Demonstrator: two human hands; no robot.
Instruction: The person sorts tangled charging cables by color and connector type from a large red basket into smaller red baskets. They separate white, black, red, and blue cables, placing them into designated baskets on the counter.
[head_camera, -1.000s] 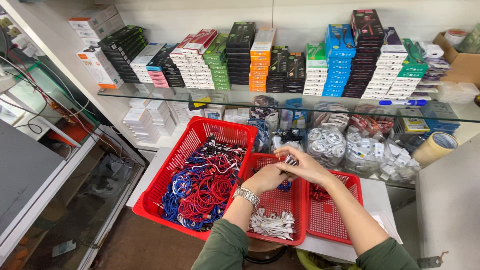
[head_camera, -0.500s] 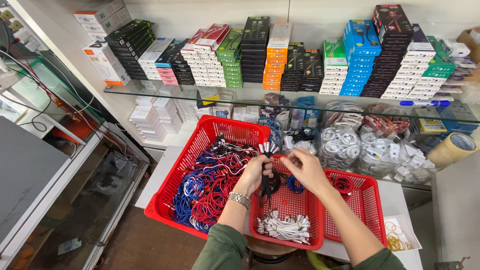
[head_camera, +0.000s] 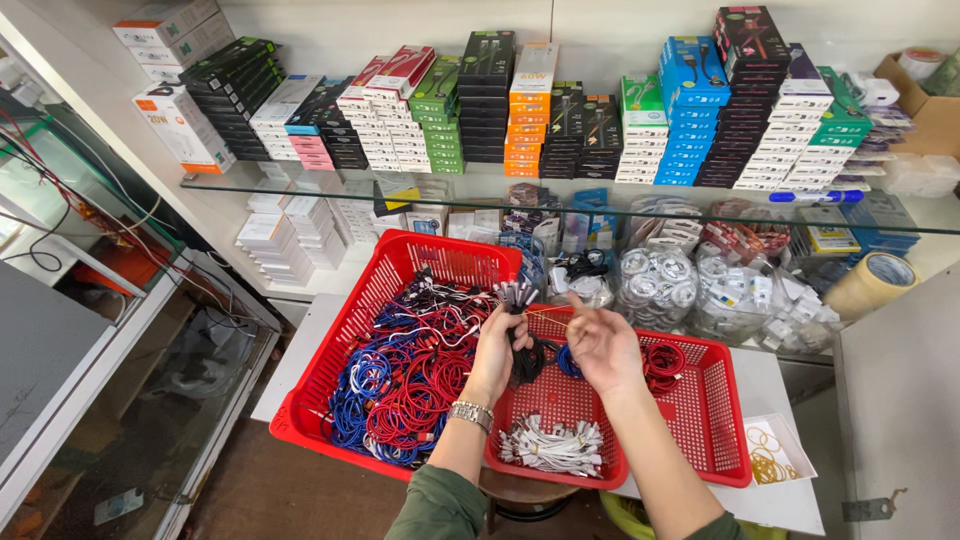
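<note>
The left hand (head_camera: 497, 345) has come up off the baskets since a second ago, and it is clenched around a bunch of black cables (head_camera: 520, 340), plug ends fanned out at the top, tails hanging down over the small red basket (head_camera: 560, 470). The right hand (head_camera: 603, 345), which was pressed against the left a moment back, is now apart at three o'clock of it, fingers half open, pinching a thin rubber band (head_camera: 545, 313) stretched toward the plugs. So the bunch reads as gathered and the band as about to go round it.

Now the containers. The big red basket (head_camera: 330, 390) at nine o'clock holds a loose tangle of red and blue cables (head_camera: 400, 385). The small basket has a row of white bundled cables (head_camera: 553, 450) at its near edge. A third red basket (head_camera: 720, 440) at three o'clock holds a red coil. At five o'clock, a small white tray (head_camera: 795, 455) holds yellow rubber bands.
</note>
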